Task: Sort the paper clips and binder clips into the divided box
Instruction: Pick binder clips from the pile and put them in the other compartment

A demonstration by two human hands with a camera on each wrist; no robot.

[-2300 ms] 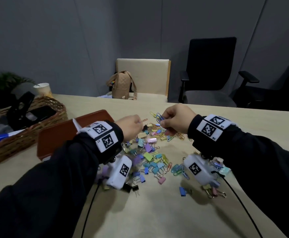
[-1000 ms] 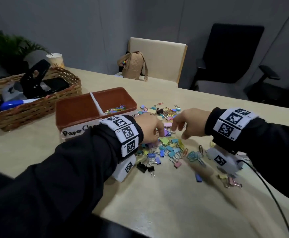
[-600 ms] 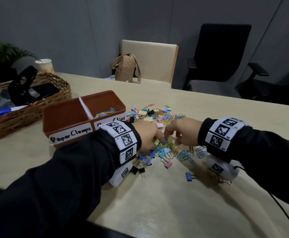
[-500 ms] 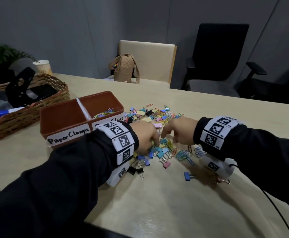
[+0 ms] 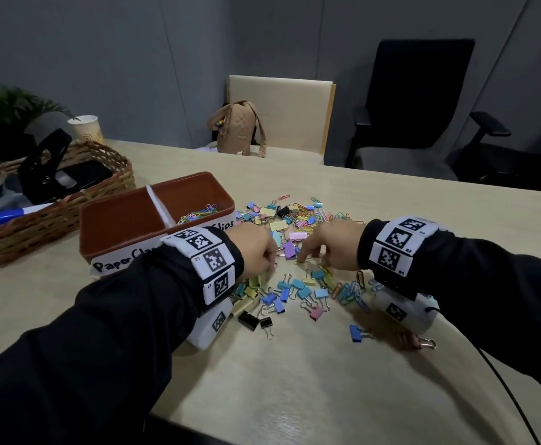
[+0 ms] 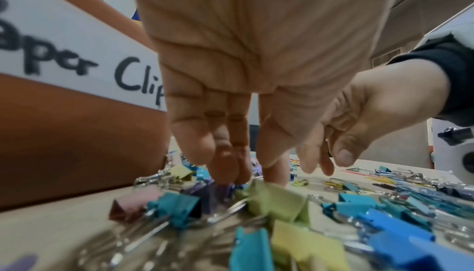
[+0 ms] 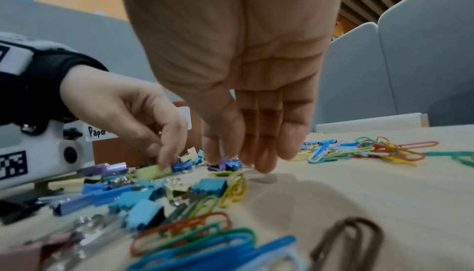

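Beige table (image 5: 295,380); wrist views alone: left hand (image 6: 231,72), right hand (image 7: 238,62), fingers extended, nothing held.

The left sleeve (image 5: 128,303) covers the middle of the box (image 5: 140,220) label, so only "Paper Cla" and "lips" read in the head view, and the left wrist view cuts the same strip to "aper Clip". Whether the left hand (image 5: 256,252) pinches any clip cannot be told: its fingertips (image 6: 225,166) sink behind the blurred binder clips (image 6: 277,200), and from above its back hides them. The right hand (image 5: 333,245) points its fingertips (image 7: 266,164) down at the table (image 5: 295,380), yet contact with the yellow paper clip (image 5: 306,260) is too small to judge.
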